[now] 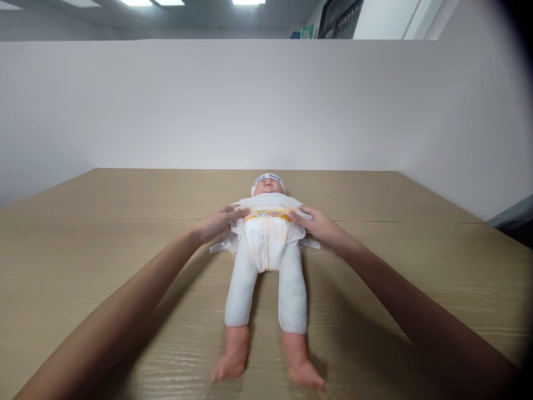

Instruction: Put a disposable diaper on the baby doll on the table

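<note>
A baby doll (293, 294) in white clothing lies on its back, feet toward me. On its head is a white hat (268, 177) with blue lettering. A white diaper (266, 244) with a yellow-orange patterned waistband covers its front between the legs. My left hand (220, 222) grips the diaper's waist edge on the left, thumb on top. At the opposite side, my right hand (317, 225) pinches the other waist edge. Loose side tabs stick out below both hands, a left tab (220, 246) and a right tab (310, 243). The fingers under the edges are partly hidden.
The doll rests on a wide wood-grain table (125, 194) with a thin seam across it. A white partition (250, 105) stands behind the table and along its sides. A dark object (516, 222) shows at the right edge.
</note>
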Demonstrator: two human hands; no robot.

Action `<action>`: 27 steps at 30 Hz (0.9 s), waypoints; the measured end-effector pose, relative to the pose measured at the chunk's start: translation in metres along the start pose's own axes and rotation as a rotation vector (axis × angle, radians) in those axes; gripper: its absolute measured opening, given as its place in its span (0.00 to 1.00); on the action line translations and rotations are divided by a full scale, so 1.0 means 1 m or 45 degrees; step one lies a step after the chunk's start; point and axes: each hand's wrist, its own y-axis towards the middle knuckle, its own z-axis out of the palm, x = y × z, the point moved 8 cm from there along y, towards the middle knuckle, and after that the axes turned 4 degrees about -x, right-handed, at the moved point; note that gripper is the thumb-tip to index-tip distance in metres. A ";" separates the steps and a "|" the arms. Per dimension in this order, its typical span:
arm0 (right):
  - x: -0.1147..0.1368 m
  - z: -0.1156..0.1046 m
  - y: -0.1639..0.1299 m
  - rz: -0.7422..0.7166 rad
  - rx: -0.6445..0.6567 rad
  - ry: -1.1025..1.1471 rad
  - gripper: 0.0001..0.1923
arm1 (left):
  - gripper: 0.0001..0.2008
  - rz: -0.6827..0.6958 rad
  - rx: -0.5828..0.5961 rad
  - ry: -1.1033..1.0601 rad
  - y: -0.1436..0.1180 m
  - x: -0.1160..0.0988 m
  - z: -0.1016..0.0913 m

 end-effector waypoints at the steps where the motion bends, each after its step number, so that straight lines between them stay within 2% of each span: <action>1: 0.000 -0.008 -0.002 -0.032 -0.052 -0.052 0.28 | 0.25 0.022 -0.067 0.047 -0.003 -0.002 -0.006; 4: -0.007 -0.027 -0.010 -0.074 -0.206 -0.159 0.24 | 0.27 0.100 -0.356 0.156 -0.012 -0.010 -0.024; 6: -0.014 -0.037 -0.022 -0.099 -0.308 -0.258 0.20 | 0.25 0.163 -0.512 0.257 -0.021 -0.019 -0.025; 8: -0.020 -0.040 -0.039 -0.121 -0.378 -0.375 0.17 | 0.21 0.279 -0.609 0.436 -0.030 -0.034 -0.014; 10: -0.024 -0.040 -0.055 -0.157 -0.423 -0.497 0.14 | 0.18 0.468 -0.652 0.662 -0.039 -0.055 0.010; 12: -0.027 -0.039 -0.067 -0.191 -0.451 -0.603 0.13 | 0.15 0.698 -0.573 0.892 -0.042 -0.074 0.045; 14: -0.029 -0.039 -0.072 -0.201 -0.462 -0.678 0.14 | 0.15 0.868 -0.433 1.091 -0.038 -0.083 0.080; 17: -0.034 -0.041 -0.069 -0.169 -0.456 -0.734 0.17 | 0.17 0.906 -0.298 1.339 -0.025 -0.079 0.115; 21: -0.043 -0.045 -0.064 -0.114 -0.441 -0.727 0.18 | 0.21 0.816 -0.319 1.563 -0.013 -0.066 0.127; 24: -0.045 -0.050 -0.062 -0.075 -0.382 -0.658 0.22 | 0.25 0.787 -0.329 1.585 -0.011 -0.060 0.127; 27: -0.036 -0.053 -0.057 -0.069 -0.285 -0.508 0.29 | 0.26 0.786 -0.332 1.566 -0.010 -0.058 0.125</action>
